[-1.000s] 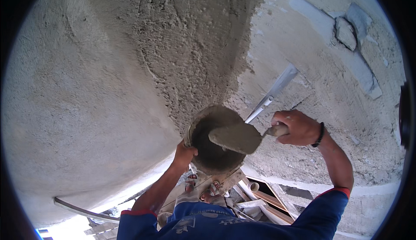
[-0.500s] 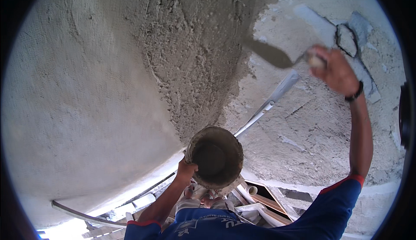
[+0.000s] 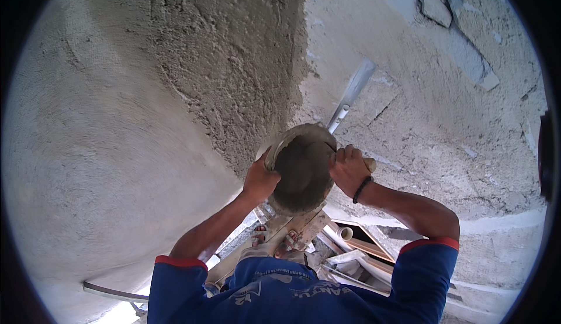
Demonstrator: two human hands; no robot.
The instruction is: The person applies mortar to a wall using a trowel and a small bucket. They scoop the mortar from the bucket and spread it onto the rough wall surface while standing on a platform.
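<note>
My left hand is closed on the left rim of a round, mortar-crusted bucket, its thumb over the inside edge. Grey wet mortar lies inside the bucket. At the bucket's right rim, my right hand is wrapped round a trowel, whose light handle end sticks out to the right. The trowel's blade is mostly hidden by the hand and the bucket. Beyond the bucket, rough fresh mortar covers a broad dark patch of wall.
Smooth grey plaster spans the left wall. Bare, cracked wall lies to the right, with a pale pipe running up it. Below are planks under my feet, an open pipe end and a curved strip.
My right hand has come down from the wall on the right to the bucket's rim, bringing the trowel. My left hand and the bucket are higher in view; the view has shifted.
</note>
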